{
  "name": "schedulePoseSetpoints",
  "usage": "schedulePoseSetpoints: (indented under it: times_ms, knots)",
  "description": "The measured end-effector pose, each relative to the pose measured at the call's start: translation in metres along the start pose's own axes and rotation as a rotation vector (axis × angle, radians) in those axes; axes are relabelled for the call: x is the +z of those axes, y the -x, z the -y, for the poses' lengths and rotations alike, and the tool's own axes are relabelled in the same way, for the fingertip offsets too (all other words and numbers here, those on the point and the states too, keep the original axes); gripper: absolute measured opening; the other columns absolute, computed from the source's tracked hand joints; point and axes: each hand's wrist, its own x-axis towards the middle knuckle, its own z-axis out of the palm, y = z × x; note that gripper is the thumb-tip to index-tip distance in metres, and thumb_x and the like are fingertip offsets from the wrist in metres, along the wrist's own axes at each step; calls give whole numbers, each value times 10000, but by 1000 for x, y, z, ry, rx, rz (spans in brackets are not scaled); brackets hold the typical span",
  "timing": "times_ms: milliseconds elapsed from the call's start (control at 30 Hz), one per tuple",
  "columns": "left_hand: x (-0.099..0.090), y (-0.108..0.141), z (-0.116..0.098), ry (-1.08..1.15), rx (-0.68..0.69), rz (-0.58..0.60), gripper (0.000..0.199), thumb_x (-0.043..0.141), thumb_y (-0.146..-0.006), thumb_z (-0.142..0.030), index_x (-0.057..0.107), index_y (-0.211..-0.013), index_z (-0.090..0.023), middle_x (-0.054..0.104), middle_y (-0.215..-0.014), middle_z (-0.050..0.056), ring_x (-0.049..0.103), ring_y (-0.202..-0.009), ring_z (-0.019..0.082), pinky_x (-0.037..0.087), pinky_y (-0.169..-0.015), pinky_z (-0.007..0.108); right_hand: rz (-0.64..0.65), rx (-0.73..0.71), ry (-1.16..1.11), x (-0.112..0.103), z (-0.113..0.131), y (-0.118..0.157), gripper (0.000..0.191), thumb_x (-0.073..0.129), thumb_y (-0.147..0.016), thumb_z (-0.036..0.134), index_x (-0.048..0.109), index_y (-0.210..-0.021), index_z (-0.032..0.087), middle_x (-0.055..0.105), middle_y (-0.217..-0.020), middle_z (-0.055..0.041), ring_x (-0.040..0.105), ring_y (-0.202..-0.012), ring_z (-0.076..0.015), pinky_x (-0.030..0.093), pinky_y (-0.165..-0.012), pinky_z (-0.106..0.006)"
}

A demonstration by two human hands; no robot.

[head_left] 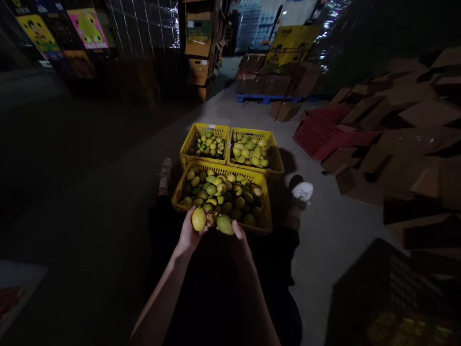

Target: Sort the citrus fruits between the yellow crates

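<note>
My left hand (190,231) is wrapped round a yellow lemon (199,219), above the near rim of the front yellow crate (268,211). Beside it, my right hand (239,236) holds a greener lemon (225,224), its thumb on the fruit's right end. The front crate is filled with green and yellow fruit. Two more yellow crates stand side by side behind it: the back left one (185,144) and the back right one (279,161) both hold similar fruit.
My legs lie either side of the crates, with a white shoe (302,191) at the right. A red crate (317,137) and many cardboard boxes (399,144) are heaped on the right. A blue pallet (266,98) with cartons stands behind. A dark crate is at the lower right.
</note>
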Motion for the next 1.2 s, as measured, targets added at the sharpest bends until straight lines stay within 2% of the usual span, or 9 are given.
schedulePoseSetpoints:
  times_ms: [133, 300, 400, 500, 667, 833, 933, 1000, 1200]
  knots:
    - [-2, -2, 1, -57, 28, -33, 324, 442, -927, -346, 623, -820, -100, 635, -631, 42, 608, -509, 107, 484, -474, 183, 11, -27, 9, 1, 2, 2, 306, 766, -650, 421, 590, -783, 209, 669, -715, -19, 629, -616, -183, 516, -593, -320]
    - [-4, -5, 3, -145, 172, 64, 261, 593, -828, -373, 619, -770, -121, 642, -666, 28, 608, -540, 111, 477, -499, 199, 37, -180, 267, 4, 12, 8, 448, 775, -616, 272, 568, -1010, 222, 673, -862, -24, 631, -766, -202, 504, -726, -338]
    - [-6, -5, 5, -227, 268, 128, 285, 654, -754, -390, 594, -648, -132, 610, -588, 20, 570, -495, 117, 431, -454, 210, 115, -307, 426, 11, 15, 12, 283, 741, -639, 229, 602, -885, 209, 644, -786, -5, 598, -741, -177, 473, -725, -308]
    - [-7, -1, 7, -319, 304, 181, 362, 601, -773, -417, 589, -552, -130, 573, -511, 30, 524, -431, 119, 395, -431, 230, 134, -443, 550, 18, 14, 16, 162, 728, -632, 200, 611, -744, 205, 616, -729, 4, 562, -685, -160, 452, -664, -282]
    - [-7, 3, 7, -367, 335, 204, 387, 546, -798, -356, 579, -487, -128, 547, -461, 44, 500, -392, 120, 369, -420, 237, 113, -506, 587, 25, 14, 22, 88, 712, -655, 198, 637, -694, 222, 623, -682, 3, 551, -649, -165, 439, -649, -288]
    - [-6, -4, 4, -153, 127, 68, 386, 485, -848, -388, 572, -578, -127, 569, -510, 43, 513, -394, 110, 374, -375, 207, -2, -332, 383, 30, 16, 23, 157, 743, -661, 303, 638, -734, 211, 613, -637, 13, 531, -578, -140, 429, -546, -252]
    - [-6, -9, 2, -64, -35, -25, 343, 432, -881, -373, 630, -814, -101, 622, -592, 53, 548, -411, 116, 387, -344, 191, -38, -90, 75, 30, 16, 18, 313, 601, -763, 507, 619, -793, 195, 606, -577, 3, 501, -446, -125, 390, -400, -236]
    - [-6, -10, 1, -21, -87, -61, 303, 433, -888, -315, 620, -972, -92, 647, -635, 54, 579, -433, 121, 425, -350, 183, -5, 46, -78, 26, 13, 13, 372, 551, -772, 546, 621, -820, 184, 632, -621, -16, 518, -431, -129, 369, -342, -228]
    - [-2, -9, 1, 121, -213, -118, 375, 352, -957, -288, 519, -1182, -39, 679, -742, 106, 654, -540, 138, 532, -461, 177, -15, 118, -218, 8, -6, -6, 294, 581, -774, 503, 643, -841, 224, 680, -726, -37, 592, -536, -150, 413, -334, -221]
